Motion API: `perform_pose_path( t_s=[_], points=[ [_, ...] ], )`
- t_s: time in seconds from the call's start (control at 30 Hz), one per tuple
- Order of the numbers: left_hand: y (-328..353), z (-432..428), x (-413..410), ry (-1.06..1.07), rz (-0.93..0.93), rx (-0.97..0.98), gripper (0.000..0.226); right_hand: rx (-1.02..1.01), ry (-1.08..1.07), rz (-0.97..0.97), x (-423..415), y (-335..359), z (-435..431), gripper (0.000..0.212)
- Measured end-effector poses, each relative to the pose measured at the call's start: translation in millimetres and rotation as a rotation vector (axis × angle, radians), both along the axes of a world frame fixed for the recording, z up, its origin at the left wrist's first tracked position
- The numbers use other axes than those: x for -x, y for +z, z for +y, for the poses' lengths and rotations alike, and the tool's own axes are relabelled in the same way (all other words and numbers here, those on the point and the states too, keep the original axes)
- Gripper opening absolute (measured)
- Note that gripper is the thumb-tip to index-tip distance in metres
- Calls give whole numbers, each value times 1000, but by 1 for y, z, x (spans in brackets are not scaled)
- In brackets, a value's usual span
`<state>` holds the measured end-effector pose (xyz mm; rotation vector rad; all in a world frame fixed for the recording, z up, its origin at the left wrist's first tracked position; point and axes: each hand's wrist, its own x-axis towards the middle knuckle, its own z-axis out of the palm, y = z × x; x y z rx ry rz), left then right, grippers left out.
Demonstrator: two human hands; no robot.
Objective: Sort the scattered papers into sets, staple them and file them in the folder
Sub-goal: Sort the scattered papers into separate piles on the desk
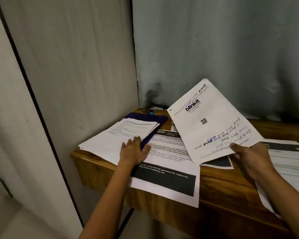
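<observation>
I see the blinkit sheet (212, 123), white with a QR code and handwritten scribbles, tilted above the bench (223, 183) and pinched at its near edge by the right grip (248, 154). The left grip (134, 150) lies flat, fingers straight, on a stack of printed papers (121, 135) overlapping the purple folder (150, 123); I cannot tell what the folder holds. A stapler (149, 111) sits behind it. A dark-banded sheet (166, 171) overhangs the bench edge, and more papers (290, 159) lie at right.
</observation>
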<state>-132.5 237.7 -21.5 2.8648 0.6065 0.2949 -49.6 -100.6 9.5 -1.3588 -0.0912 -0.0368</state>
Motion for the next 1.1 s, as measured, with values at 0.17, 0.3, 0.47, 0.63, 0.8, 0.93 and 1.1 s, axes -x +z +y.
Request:
perform_pose_path(
  t_s=[0.17, 0.3, 0.47, 0.63, 0.8, 0.93, 1.1],
  points=[
    [-6, 2, -4, -1, -19, -6, 69, 98, 17, -8, -11, -9, 3, 50],
    [-6, 1, -3, 9, -28, -10, 67, 46, 21, 46, -13, -10, 3, 45],
    [-4, 3, -3, 4, -13, -4, 71, -72, 41, 112, -8, -5, 2, 46],
    [18, -21, -4, 7, -38, -74, 81, -285, 59, 209, -5, 2, -17, 45],
    [44, -88, -10, -210, -257, 300, 76, -363, 60, 226, 3, 13, -48, 32],
    [52, -151, -19, -333, -265, 473, 80, -459, 10, 171, 12, 18, -80, 42],
    [63, -234, -28, -349, -212, 638, 72, -458, -67, 136, 31, 23, -136, 38]
  ],
)
